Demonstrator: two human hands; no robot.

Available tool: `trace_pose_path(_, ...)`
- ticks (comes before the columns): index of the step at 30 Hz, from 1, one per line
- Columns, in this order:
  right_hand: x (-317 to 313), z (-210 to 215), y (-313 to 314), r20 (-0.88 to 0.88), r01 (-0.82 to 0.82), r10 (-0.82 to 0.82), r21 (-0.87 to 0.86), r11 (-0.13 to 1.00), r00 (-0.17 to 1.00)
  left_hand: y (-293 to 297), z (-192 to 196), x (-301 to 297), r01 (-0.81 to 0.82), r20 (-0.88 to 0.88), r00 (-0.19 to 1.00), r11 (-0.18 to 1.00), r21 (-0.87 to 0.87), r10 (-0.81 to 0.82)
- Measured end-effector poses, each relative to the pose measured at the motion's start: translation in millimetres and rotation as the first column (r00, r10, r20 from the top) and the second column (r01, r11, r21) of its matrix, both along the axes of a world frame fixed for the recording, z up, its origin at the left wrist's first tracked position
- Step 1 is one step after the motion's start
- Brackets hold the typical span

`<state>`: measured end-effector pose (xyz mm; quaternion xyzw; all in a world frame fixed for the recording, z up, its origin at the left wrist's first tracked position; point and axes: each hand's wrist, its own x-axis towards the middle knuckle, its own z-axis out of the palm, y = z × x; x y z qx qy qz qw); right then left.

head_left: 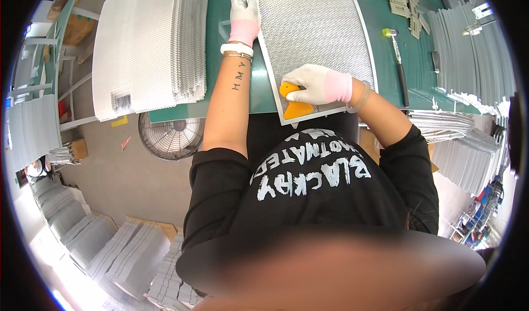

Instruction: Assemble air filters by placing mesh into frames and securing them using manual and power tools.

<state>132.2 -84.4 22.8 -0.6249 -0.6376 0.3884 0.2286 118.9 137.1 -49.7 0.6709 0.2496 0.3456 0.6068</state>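
Note:
A metal mesh filter panel (314, 30) with a thin white frame lies on the green table, its near edge reaching past the table's front edge. My left hand (244, 14), in a white and pink glove, is closed on the panel's far left corner. In the same kind of glove, my right hand (317, 84) grips a yellow plastic scraper (298, 110). The scraper's wide blade rests at the near left corner of the panel, along the inside of the frame. The fingertips of my left hand are partly hidden.
Left of the panel stands a tall stack of mesh sheets (146, 46). A mallet (398, 63) with a black handle lies to the right on the green table (386, 13). Small flat pieces (405, 5) are piled at the back right. A floor fan (171, 136) stands below the table edge.

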Motion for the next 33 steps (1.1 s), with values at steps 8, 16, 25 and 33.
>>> trace_pose_path(8, -14, -5, 12, 0.214, -0.012, 0.021, -0.042, 0.999, 0.977, 1, -13, 6, -0.039, 0.087, 0.995, 0.999, -0.035, 0.042)
trace_pose_path(16, -36, 8, 5, 0.365, 0.069, -0.043, -0.059, 0.996, 0.930, 7, -20, 6, -0.032, 0.120, 0.992, 0.998, -0.059, 0.039)
trace_pose_path(25, -24, 4, -2, 0.300, 0.079, -0.077, 0.005, 0.997, 0.951, -1, -3, 4, -0.016, 0.049, 0.999, 0.997, -0.072, 0.019)
trace_pose_path(33, -42, 15, -5, 0.340, 0.020, -0.018, -0.003, 1.000, 0.940, 5, -14, 6, 0.005, 0.139, 0.990, 0.996, -0.094, 0.008)
